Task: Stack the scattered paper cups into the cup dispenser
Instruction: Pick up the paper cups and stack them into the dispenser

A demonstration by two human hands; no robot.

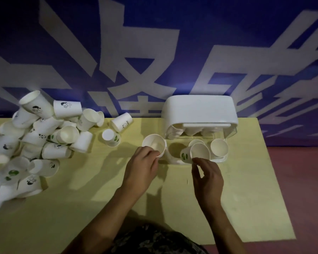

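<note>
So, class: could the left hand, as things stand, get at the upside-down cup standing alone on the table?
Probably not freely: the left hand already holds a cup, though the upside-down cup stands unobstructed nearby.

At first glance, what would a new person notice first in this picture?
First, the big pile of paper cups at the table's left. Then the white cup dispenser at the back, with cups in its clear tray. In front, the left hand holds one cup; the right hand pinches a tilted cup.
</note>
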